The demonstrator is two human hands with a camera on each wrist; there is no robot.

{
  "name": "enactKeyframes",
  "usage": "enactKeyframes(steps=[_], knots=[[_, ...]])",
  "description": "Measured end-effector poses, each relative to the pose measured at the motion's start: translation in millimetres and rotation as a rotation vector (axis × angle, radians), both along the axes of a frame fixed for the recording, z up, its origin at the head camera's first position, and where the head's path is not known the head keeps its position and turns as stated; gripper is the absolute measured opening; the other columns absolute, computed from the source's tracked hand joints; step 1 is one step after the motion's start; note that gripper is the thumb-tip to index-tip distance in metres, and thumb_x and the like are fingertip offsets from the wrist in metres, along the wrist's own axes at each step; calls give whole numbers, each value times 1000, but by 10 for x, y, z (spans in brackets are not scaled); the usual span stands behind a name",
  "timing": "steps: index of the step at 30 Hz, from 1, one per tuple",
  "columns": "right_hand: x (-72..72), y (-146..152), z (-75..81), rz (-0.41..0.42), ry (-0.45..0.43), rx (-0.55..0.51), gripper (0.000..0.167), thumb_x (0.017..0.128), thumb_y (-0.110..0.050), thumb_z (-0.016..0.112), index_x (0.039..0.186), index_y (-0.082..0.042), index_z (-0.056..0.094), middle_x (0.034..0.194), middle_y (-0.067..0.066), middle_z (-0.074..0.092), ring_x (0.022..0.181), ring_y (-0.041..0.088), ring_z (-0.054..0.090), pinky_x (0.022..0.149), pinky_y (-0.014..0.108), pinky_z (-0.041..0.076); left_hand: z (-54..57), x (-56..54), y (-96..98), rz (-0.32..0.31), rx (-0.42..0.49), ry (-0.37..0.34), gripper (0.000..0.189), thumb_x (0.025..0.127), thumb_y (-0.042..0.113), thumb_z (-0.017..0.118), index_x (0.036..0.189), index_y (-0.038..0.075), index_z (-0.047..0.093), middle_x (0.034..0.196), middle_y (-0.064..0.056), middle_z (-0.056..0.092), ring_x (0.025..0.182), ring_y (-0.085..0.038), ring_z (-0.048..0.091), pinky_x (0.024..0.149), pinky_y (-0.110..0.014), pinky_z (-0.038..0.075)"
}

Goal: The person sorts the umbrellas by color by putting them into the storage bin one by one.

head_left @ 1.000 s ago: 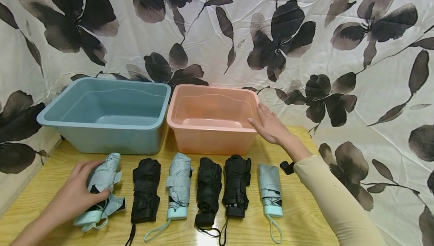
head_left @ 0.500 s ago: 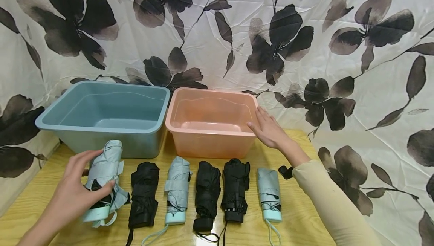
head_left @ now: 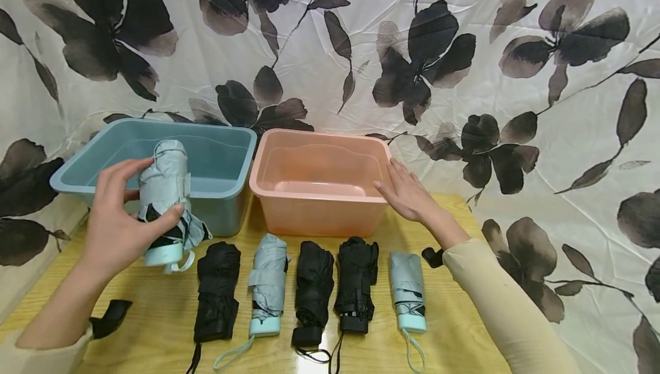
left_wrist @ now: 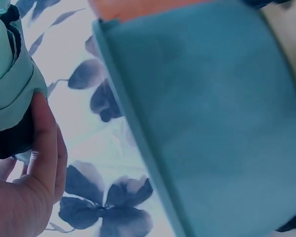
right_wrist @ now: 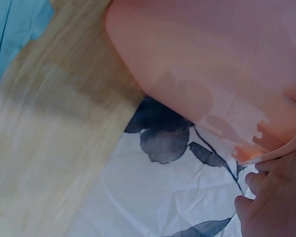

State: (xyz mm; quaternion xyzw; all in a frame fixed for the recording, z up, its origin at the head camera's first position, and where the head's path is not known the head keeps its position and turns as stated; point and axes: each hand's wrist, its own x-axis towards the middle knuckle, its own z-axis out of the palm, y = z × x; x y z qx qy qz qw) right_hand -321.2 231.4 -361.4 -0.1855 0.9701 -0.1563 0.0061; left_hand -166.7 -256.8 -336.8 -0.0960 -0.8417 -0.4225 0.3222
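My left hand [head_left: 116, 219] grips a folded light-blue umbrella [head_left: 167, 182], thumb on the near side and fingers behind. Raised off the table, the umbrella overlaps the front rim of the blue bin [head_left: 224, 213] in the head view, its mint handle end pointing down. The left wrist view shows the fingers [left_wrist: 44, 148] wrapped against the umbrella's fabric [left_wrist: 15, 94], beside the bin's wall [left_wrist: 202, 113]. My right hand [head_left: 412, 193] rests with extended fingers on the right rim of the pink bin [head_left: 319, 213]. That contact shows at the right edge of the right wrist view.
In front of the bins lies a row of folded umbrellas: a black one [head_left: 219, 291], a light-blue one [head_left: 268, 285], two more black ones [head_left: 314, 285] [head_left: 356, 282] and another light-blue one [head_left: 408, 288]. A floral cloth [head_left: 330, 47] hangs behind the wooden table [head_left: 454, 317].
My left hand has lifted the light-blue umbrella from the table, up and slightly right to the blue bin's front rim. My right hand has stayed on the pink bin.
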Motion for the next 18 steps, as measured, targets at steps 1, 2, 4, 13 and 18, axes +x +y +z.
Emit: enactKeyframes(steps=[1, 2, 4, 13, 18], knots=[[-7, -3, 10, 2, 3, -3, 85, 110, -59, 28, 164, 4, 10, 173, 19, 3, 160, 38, 3, 127, 57, 4, 57, -64, 6, 5, 2, 2, 87, 74, -2, 85, 153, 6, 50, 149, -19, 39, 124, 4, 33, 88, -12, 33], [-18, -4, 16, 1, 4, -4, 85, 110, -59, 28, 164, 4, 10, 173, 19, 3, 160, 37, 2, 127, 57, 4, 108, -129, 7, 13, -1, -2, 87, 75, 0, 85, 153, 7, 49, 150, -18, 39, 122, 4, 34, 87, -13, 33], [-31, -8, 28, 0, 4, -4, 85, 110, -58, 28, 165, 4, 9, 174, 18, 3, 160, 36, 2, 127, 56, 4, 194, -268, 0, 32, -14, -24, 86, 77, 4, 86, 155, 9, 48, 151, -18, 38, 116, 2, 36, 85, -14, 33], [-20, -8, 32, -4, -2, -3, 85, 109, -59, 28, 165, 3, 10, 174, 19, 3, 160, 35, 3, 127, 56, 4, 396, -842, -65, 70, -84, -135, 88, 85, 18, 84, 161, 12, 38, 161, -17, 29, 134, -38, 39, 100, -28, 39], [-16, 11, 8, -5, 1, 4, 86, 109, -60, 27, 165, 3, 10, 174, 19, 3, 160, 35, 3, 127, 56, 5, 404, -1122, -69, 49, -120, -179, 88, 87, 20, 84, 160, 6, 36, 162, -22, 25, 143, -44, 34, 111, -62, 38]])
